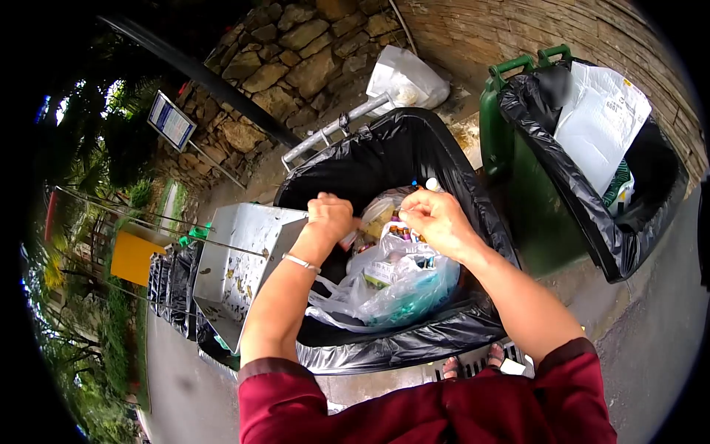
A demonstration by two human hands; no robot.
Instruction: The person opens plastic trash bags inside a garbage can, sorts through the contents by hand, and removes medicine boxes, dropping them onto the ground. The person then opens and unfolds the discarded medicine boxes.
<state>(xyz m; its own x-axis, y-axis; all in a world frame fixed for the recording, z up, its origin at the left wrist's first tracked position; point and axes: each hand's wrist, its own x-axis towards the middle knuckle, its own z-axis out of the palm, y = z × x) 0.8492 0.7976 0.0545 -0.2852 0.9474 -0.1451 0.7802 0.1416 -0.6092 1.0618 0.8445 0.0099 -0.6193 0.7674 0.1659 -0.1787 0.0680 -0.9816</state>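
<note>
My left hand (pixel 330 217), with a bangle on its wrist, is closed over the bin, beside the upper right corner of a metal dustpan (pixel 235 255). A small pale item shows just below it; what its fingers hold is hidden. My right hand (pixel 442 224) is pinched above a clear plastic bag (pixel 384 288), its fingertips close to the bag's upper part. I cannot make out what lies between them. The bag holds several small bottles or vials (pixel 403 232) and teal material. It lies in a large bin with a black liner (pixel 370 358).
To the right stands a green bin (pixel 536 229), lined in black, with a white sheet (pixel 603 111) sticking out. A white sack (pixel 405 80) lies beyond a metal rail (pixel 336 131) by the stone wall (pixel 292 59). Lined bins (pixel 171 285) and a sign (pixel 171 120) are at left.
</note>
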